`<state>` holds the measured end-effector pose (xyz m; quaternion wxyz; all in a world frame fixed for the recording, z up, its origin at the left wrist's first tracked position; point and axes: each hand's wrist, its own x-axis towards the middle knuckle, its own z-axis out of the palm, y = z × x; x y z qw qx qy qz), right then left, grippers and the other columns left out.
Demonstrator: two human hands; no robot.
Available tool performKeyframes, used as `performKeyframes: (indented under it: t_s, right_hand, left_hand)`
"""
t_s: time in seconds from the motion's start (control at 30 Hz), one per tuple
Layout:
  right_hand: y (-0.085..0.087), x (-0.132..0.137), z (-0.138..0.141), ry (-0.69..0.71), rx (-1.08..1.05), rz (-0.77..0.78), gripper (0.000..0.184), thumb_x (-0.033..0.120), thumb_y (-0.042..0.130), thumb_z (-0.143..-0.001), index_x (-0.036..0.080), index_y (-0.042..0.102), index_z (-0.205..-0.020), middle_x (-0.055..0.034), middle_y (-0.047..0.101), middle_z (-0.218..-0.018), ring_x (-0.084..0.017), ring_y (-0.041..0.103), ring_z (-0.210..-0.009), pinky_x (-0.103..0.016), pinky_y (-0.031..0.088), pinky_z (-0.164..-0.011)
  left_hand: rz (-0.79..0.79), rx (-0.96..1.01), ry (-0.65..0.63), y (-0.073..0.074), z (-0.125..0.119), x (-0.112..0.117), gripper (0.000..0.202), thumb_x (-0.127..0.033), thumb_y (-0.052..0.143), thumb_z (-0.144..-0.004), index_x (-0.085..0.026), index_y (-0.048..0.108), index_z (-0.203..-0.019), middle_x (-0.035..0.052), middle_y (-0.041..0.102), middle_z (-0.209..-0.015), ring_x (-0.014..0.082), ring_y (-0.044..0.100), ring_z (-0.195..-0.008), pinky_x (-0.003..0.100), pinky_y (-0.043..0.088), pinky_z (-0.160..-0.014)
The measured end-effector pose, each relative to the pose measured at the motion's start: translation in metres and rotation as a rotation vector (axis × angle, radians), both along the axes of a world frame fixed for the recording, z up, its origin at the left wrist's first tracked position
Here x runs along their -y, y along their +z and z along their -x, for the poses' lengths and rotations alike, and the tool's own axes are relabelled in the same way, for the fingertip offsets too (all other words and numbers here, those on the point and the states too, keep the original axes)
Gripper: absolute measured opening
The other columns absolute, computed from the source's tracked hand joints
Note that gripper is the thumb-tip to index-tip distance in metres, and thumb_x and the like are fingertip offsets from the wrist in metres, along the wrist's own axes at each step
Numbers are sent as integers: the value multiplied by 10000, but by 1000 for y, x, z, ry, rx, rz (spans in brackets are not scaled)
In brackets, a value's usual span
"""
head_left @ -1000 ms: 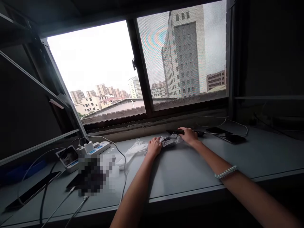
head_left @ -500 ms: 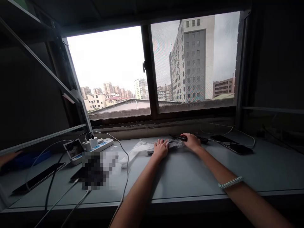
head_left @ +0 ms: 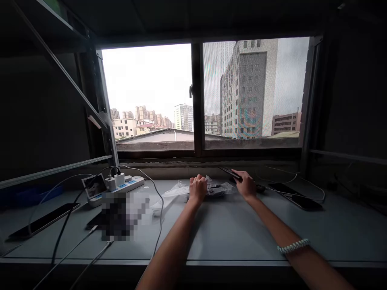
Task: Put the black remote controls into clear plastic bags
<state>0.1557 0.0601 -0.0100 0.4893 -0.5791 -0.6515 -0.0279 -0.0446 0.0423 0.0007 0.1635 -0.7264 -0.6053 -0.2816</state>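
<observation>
Near the bench's (head_left: 236,241) back edge, the left hand (head_left: 198,190) grips a clear plastic bag (head_left: 174,193), which sticks out both sides. The right hand (head_left: 246,186) holds a thin black tool (head_left: 235,175), poking toward that edge.

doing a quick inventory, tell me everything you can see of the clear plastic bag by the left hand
The clear plastic bag looks thin and crumpled, whitish where it bunches. It lies on the grey desk, spreading to both sides of the curled left hand, which touches it; whether it grips is unclear. Something dark shows at its right part, apparently inside. A pale cable crosses before its left end.
</observation>
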Motion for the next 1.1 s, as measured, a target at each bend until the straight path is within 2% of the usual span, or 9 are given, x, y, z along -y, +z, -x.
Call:
performKeyframes:
  t_s: [0.2,0.4,0.5,0.63,0.73,0.83,0.9,1.0,1.1]
  right_hand:
    - [7,8,4,95,88,-229,496,18,404,-753,294,632,-1096,-1,520,-1211,-184,473,-1126,-290,429,-914]
    - [14,24,8,70,202,-317,469,59,373,-833,344,627,-1106,48,505,-1264,-170,463,-1140,-282,437,-907]
    - [16,26,7,57,231,-341,463,65,375,-841,355,631,-1095,57,525,-1250,-166,493,-1105,-279,456,-883]
    - [14,22,4,78,244,-571,450,56,405,-823,344,654,-1063,34,584,-1180,-172,561,-985,-287,493,-818]
    - [12,19,4,80,236,-687,409,82,438,-825,339,664,-1048,31,600,-1160,-172,589,-936,-289,502,-797]
    - [11,19,4,96,187,-669,399,96,434,-826,331,663,-1052,30,596,-1173,-175,613,-919,-283,506,-761]
    - [12,20,6,135,117,-621,370,132,440,-830,318,658,-1063,16,604,-1164,-174,638,-855,-271,510,-701]
    - [13,21,13,182,-73,-530,275,291,529,-810,262,653,-1053,-31,677,-1001,-175,655,-675,-269,504,-619]
    - [17,21,21,183,-377,-439,352,430,580,-751,198,620,-1013,-47,682,-820,-164,623,-519,-261,477,-509]
  left_hand:
    - [6,45,-10,1,0,4,193,-214,428,-868,-221,599,-779,27,584,-978,162,543,-869,285,349,-877]
    - [-99,182,99,2,5,1,144,-167,414,-864,-215,545,-827,5,592,-922,144,550,-794,268,345,-846]
    - [-154,252,68,2,4,-1,91,-189,447,-854,-205,517,-908,2,596,-921,139,561,-805,286,326,-867]
    - [-148,308,10,-2,2,-4,279,-244,528,-809,-187,490,-1079,43,599,-1003,183,533,-978,309,320,-880]
    - [-56,233,28,-5,2,-4,181,-227,502,-812,-175,582,-966,72,606,-986,206,531,-967,332,312,-896]
    - [0,173,59,-6,5,-4,180,-147,451,-812,-181,628,-803,65,615,-917,183,548,-851,338,313,-886]
    - [-21,180,71,-5,6,-4,215,-109,437,-808,-190,630,-764,49,616,-918,159,545,-785,336,313,-872]
    - [-84,232,67,-3,7,-5,195,-127,454,-820,-193,624,-751,25,616,-915,135,530,-720,331,313,-847]
    - [-133,273,38,-3,7,-6,136,-164,499,-823,-190,610,-749,11,613,-901,125,521,-707,314,315,-822]
